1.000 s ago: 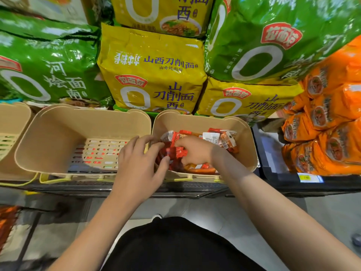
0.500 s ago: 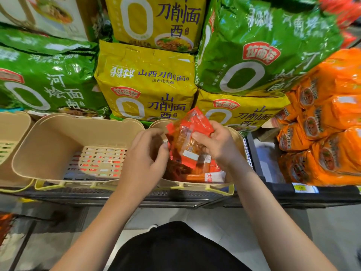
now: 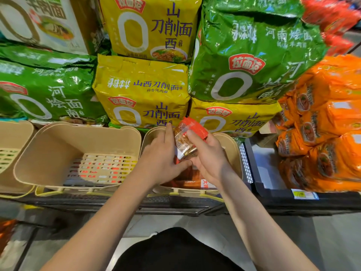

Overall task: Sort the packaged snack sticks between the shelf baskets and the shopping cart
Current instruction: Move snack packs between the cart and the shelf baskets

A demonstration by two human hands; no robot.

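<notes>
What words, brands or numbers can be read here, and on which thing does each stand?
"山西刀削面" on the yellow noodle bag, in the middle.
"卤香炖肉面", small, below it on the same bag.
"拉面范" in the red badge on the large green bag.
"河南烩面" on the left green bag.
Snack pack held by the right hand: print blurred.
Shelf price tag: too small.
Orange packs: unreadable.
</notes>
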